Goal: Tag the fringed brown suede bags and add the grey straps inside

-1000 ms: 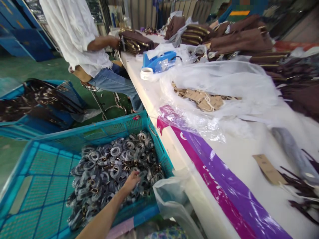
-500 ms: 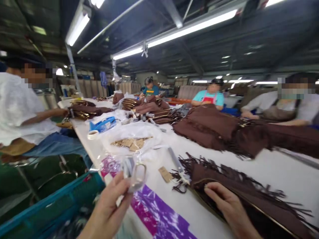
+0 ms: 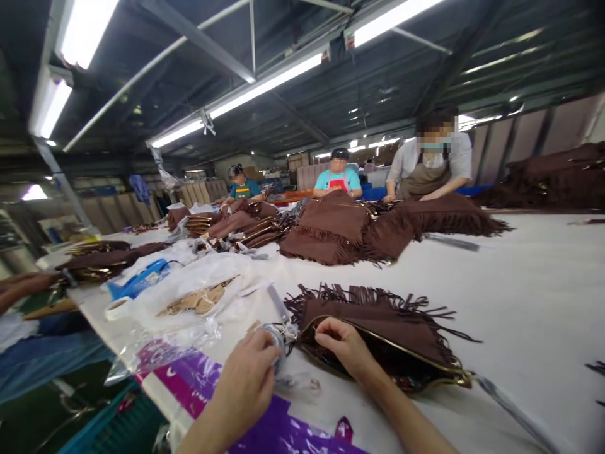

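Observation:
A dark brown fringed bag [image 3: 392,318] lies on the table in front of me, its gold-zipped mouth gaping. My right hand [image 3: 347,347] is at the left end of that opening, thumb and fingers pinched on the bag's edge. Close by on the left, my left hand [image 3: 250,369] is closed around a plastic-wrapped bundle [image 3: 278,343], mostly hidden by the fingers. White strings and a grey wrapped strip [image 3: 278,302] lie beside the bag's left end. From its right end runs a grey wrapped strap [image 3: 515,410].
Purple plastic packaging [image 3: 283,422] lies under my left forearm. Brown paper tags [image 3: 196,299] rest on white plastic, near a blue tape dispenser [image 3: 139,280]. More brown bags [image 3: 331,227] are piled farther back. Co-workers stand across the table; an arm [image 3: 23,287] reaches in at left.
The view has swung right. My left hand has brought the wrapped bundle with its metal ring over to the bag's left end. My right hand stays pinched at the bag's opening, which gapes wider.

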### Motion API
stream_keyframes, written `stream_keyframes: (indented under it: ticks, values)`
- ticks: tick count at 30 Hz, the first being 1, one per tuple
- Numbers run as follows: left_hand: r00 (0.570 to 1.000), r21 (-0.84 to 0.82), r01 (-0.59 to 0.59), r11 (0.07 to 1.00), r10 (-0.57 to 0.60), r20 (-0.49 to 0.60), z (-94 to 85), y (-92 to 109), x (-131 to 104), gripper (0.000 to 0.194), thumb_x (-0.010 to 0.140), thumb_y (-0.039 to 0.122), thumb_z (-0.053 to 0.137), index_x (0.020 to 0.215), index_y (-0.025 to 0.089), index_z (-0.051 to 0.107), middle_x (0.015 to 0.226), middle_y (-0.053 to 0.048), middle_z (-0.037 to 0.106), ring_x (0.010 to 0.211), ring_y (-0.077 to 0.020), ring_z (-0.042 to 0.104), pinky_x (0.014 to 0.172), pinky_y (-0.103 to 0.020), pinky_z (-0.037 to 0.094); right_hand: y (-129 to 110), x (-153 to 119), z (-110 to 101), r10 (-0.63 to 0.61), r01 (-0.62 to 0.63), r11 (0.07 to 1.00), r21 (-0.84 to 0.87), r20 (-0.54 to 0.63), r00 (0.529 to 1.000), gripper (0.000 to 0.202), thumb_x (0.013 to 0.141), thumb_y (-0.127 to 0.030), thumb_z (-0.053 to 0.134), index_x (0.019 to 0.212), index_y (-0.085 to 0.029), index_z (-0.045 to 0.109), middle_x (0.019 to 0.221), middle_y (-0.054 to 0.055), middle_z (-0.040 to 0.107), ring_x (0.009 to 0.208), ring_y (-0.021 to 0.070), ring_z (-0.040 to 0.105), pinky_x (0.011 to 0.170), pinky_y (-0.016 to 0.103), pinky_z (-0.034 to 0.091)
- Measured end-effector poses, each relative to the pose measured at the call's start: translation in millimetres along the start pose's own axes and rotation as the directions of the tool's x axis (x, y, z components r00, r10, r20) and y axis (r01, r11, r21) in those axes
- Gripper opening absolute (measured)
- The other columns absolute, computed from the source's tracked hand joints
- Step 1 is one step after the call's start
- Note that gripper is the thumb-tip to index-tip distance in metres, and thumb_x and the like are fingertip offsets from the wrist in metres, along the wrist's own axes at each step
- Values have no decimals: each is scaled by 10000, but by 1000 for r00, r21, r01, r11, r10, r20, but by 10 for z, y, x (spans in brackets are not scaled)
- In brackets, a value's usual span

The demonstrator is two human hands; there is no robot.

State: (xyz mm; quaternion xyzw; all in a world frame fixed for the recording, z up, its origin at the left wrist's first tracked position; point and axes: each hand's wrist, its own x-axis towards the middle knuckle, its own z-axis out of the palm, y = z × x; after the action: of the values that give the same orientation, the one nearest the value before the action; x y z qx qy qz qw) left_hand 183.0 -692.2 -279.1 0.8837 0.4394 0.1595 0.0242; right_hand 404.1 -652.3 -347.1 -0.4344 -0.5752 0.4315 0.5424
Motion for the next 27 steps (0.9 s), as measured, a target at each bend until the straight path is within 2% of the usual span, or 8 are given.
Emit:
stream_keyframes:
  ticks: [4, 8, 11, 14, 17, 21, 24, 27]
  values:
    - [971, 77, -193, 978, 179, 159, 254, 136, 132, 98, 820, 188, 587, 904, 218, 627, 998, -42, 614, 959, -225, 522, 833, -351, 395, -5, 15, -16, -19, 19, 999, 32, -3, 1000, 179, 700, -350, 631, 653, -190, 565, 629, -33, 508, 625, 155, 451, 626, 270, 366]
    - [991, 241, -137, 961, 135, 24, 539, -49, 278, 171, 893, 136, 482, 760, 180, 581, 788, -41, 632, 790, -203, 547, 750, -346, 365, -21, 19, -46, -32, 32, 997, 70, 0, 999, 165, 691, -335, 633, 651, -188, 572, 622, -33, 524, 620, 154, 463, 618, 266, 371]
    - [992, 247, -62, 967, 86, -91, 483, -159, 442, 221, 924, 137, 421, 757, 187, 557, 719, -20, 635, 689, -178, 564, 702, -323, 356, -39, 22, -58, -23, 21, 987, 158, 12, 1000, 202, 702, -372, 645, 655, -196, 559, 620, -36, 527, 615, 153, 472, 613, 262, 381]
    - [988, 262, -8, 965, 48, -149, 394, -115, 598, 241, 939, 171, 407, 748, 198, 550, 706, -17, 651, 672, -182, 587, 678, -315, 346, -44, 28, -55, -22, 17, 964, 266, 14, 1000, 244, 688, -410, 683, 667, -197, 565, 748, -1, 618, 706, 181, 528, 698, 286, 417]
    - [988, 255, -18, 967, 56, -142, 435, -12, 692, 239, 935, 175, 415, 739, 199, 550, 708, -18, 657, 683, -192, 596, 678, -317, 343, -35, 33, -38, -53, 53, 956, 289, -7, 999, 240, 686, -400, 689, 667, -196, 566, 880, 32, 666, 820, 219, 565, 782, 314, 426]
    - [989, 214, -41, 976, 70, -127, 539, 33, 700, 239, 932, 182, 427, 726, 188, 548, 717, -25, 647, 691, -192, 582, 687, -324, 354, -17, 41, -10, -114, 119, 986, 114, -47, 992, 182, 731, -346, 615, 652, -200, 540, 660, -15, 554, 665, 176, 490, 647, 281, 393]
    - [991, 181, -91, 979, 107, -79, 490, -58, 631, 222, 919, 231, 482, 716, 185, 560, 727, -29, 644, 756, -200, 569, 732, -337, 377, -19, 40, 4, -152, 153, 988, 1, -68, 986, 147, 738, -293, 554, 634, -206, 497, 604, -39, 457, 612, 155, 426, 589, 267, 351]
    - [993, 138, -113, 984, 117, -22, 362, -207, 513, 123, 870, 193, 539, 765, 199, 603, 841, -30, 672, 961, -238, 550, 918, -432, 360, -31, 43, 17, -131, 132, 991, 20, -76, 989, 135, 720, -294, 547, 636, -209, 483, 605, -40, 457, 600, 151, 421, 579, 263, 349]
